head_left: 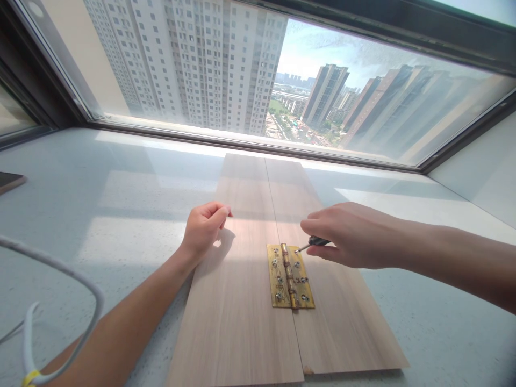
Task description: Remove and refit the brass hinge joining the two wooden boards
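White cable (99,302) lower left; left hand (205,226) curled closed over board (237,317); right hand (346,234) grips screwdriver (319,241) at brass hinge (288,277).

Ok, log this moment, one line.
left hand: curled, near left board | right hand: grips screwdriver, tip at hinge | hinge: spans left board, right board

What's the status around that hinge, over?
Right hand gripping screwdriver, tip at upper right of gold-coloured butt hinge. Left hand closed, contents hidden. White cable off left, not crossing hinge.
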A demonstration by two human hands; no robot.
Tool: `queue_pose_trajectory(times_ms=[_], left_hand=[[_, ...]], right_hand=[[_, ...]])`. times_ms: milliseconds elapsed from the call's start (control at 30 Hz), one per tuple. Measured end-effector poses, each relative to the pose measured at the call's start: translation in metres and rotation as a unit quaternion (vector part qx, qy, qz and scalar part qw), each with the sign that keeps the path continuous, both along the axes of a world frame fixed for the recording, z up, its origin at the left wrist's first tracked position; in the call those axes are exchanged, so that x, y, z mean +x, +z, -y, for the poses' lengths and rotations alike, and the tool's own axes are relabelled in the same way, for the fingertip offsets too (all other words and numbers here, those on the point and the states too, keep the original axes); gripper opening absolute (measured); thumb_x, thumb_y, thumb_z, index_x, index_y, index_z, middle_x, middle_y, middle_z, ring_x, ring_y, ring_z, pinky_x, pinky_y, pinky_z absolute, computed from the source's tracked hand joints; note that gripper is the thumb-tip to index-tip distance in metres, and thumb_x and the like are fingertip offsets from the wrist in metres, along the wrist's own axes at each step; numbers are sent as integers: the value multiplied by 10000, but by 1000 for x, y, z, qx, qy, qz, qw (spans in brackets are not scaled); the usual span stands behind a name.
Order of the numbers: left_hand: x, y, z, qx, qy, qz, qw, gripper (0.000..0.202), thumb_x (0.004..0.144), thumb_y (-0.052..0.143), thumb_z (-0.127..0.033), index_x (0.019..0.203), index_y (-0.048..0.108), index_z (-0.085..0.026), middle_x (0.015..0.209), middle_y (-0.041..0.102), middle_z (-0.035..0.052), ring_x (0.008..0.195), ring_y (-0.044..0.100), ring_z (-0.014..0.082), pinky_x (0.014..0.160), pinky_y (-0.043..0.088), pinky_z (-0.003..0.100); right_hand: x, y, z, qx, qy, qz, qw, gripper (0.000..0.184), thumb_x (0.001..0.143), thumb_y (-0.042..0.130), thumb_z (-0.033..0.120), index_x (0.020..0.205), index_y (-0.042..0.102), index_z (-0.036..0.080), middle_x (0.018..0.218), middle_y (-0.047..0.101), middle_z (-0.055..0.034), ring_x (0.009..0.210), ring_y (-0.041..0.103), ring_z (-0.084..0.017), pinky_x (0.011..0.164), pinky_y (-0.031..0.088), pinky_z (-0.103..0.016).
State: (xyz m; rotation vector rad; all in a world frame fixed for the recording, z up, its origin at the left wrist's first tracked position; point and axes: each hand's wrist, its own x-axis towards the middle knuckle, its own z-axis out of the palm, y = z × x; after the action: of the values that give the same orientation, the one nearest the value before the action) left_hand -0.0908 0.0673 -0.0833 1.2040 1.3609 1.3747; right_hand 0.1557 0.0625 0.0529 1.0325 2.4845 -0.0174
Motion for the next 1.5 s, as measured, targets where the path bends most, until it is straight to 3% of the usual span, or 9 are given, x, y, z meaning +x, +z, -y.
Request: queue_pose_trajectory(times_ms=[133, 233, 400, 600, 667, 767, 867, 1167, 1500], left_hand=[[-1, -1, 0, 2, -5, -4, 1000, 230, 783, 573, -326, 629, 609, -159, 448, 355, -65, 430, 287, 65, 403, 232, 199], [-1, -1, 0, 3, -7, -5, 1000, 231, 785, 574, -318, 622, 604, -158, 449, 356, -65, 430, 291, 62, 406, 235, 198], [-1, 0, 1, -3, -5, -4, 1000, 228, 786, 577, -302, 610, 597, -160, 447, 357, -67, 421, 292, 57, 400, 233, 197], [0, -1, 0, 2, -1, -4, 1000, 229, 788, 576, -307, 615, 602, -159, 446, 357, -65, 426, 293, 60, 404, 234, 201], [0, 0, 0, -1, -1, -6, 1000, 230, 786, 576, -310, 615, 604, -160, 443, 352, -65, 425, 293, 62, 404, 235, 203], [-1, 1, 0, 1, -3, -9, 1000, 228, 783, 576, -313, 615, 605, -161, 448, 353, -64, 430, 295, 65, 408, 239, 205], [0, 1, 0, 5, -2, -9, 1000, 227, 776, 576, -313, 609, 602, -161, 453, 361, -61, 434, 296, 67, 409, 240, 205], [0, 1, 1, 5, 1, -14, 1000, 221, 769, 579, -308, 606, 603, -161, 448, 359, -64, 429, 291, 62, 407, 230, 204], [0, 0, 0, 8, -1, -9, 1000, 227, 769, 578, -321, 608, 603, -162, 445, 366, -62, 423, 296, 68, 402, 233, 209]], right_hand=[[-4, -3, 5, 18, -183, -23, 983, 476, 881, 332, 607, 694, 517, 210, 604, 547, -31, 493, 460, -153, 480, 262, -278], [-7, -4, 8, -12, -221, -45, 974, 420, 919, 310, 488, 699, 536, 210, 612, 556, -27, 476, 456, -137, 471, 273, -276], [-4, -6, 8, -40, -129, -70, 988, 226, 876, 432, 308, 684, 495, 208, 582, 511, 9, 491, 412, -114, 494, 273, -260], [7, 0, 0, -78, 41, -75, 993, 260, 879, 407, 195, 668, 560, 189, 727, 561, -25, 619, 493, -123, 575, 310, -264], [8, 0, 1, -70, 26, -71, 995, 238, 893, 415, 249, 786, 624, 207, 798, 594, -38, 654, 527, -139, 579, 315, -270], [6, -2, 5, -15, -95, -67, 993, 338, 912, 387, 447, 1073, 590, 230, 813, 631, -58, 675, 562, -194, 558, 318, -284], [3, -5, 8, 21, -175, -38, 984, 386, 939, 272, 443, 963, 575, 205, 687, 600, -58, 584, 525, -195, 514, 291, -287], [2, -6, 9, -7, -100, -56, 993, 176, 912, 362, 304, 852, 508, 225, 647, 566, -17, 547, 477, -152, 519, 279, -269], [10, -3, 7, -35, 20, -102, 994, 145, 870, 441, 229, 870, 583, 201, 862, 644, -58, 668, 555, -158, 577, 327, -276]])
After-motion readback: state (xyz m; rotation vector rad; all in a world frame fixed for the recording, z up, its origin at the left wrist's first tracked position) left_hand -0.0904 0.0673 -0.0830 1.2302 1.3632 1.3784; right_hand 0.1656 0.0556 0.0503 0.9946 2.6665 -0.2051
